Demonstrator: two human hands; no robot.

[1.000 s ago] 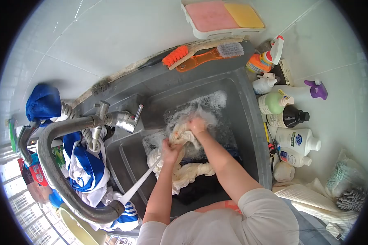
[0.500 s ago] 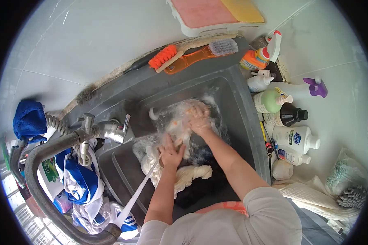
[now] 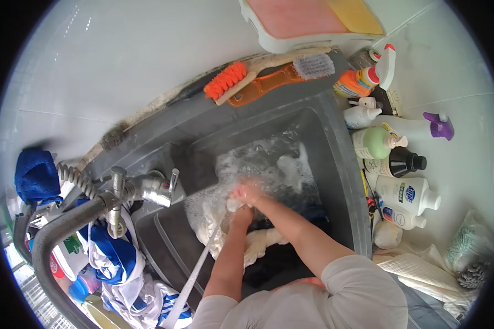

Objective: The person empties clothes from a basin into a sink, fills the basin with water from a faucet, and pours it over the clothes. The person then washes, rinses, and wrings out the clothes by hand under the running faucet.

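Observation:
My two hands meet over the soapy water in the grey sink (image 3: 340, 181). My right hand (image 3: 247, 192) is curled and somewhat blurred, closed on a bunched pale cloth (image 3: 233, 204). Just below it my left hand (image 3: 242, 214) is closed at the same cloth, its fingers mostly hidden. Cream fabric (image 3: 263, 241) lies wet in the sink beneath my forearms, beside dark fabric (image 3: 263, 266). A thin stream of water (image 3: 195, 274) runs from the curved tap toward my left hand. White foam (image 3: 291, 167) floats behind my hands.
The curved metal tap (image 3: 44, 241) arches over the left side. Blue-and-white clothing (image 3: 115, 252) is heaped there. An orange-bristled brush (image 3: 225, 82) and a grey-bristled brush (image 3: 313, 66) lie on the back ledge. Several bottles, including a green pump bottle (image 3: 372, 143), line the right side.
My right hand has come back from the far part of the sink to my left hand. My left hand, spread on the cream fabric before, has closed. The view has shifted slightly.

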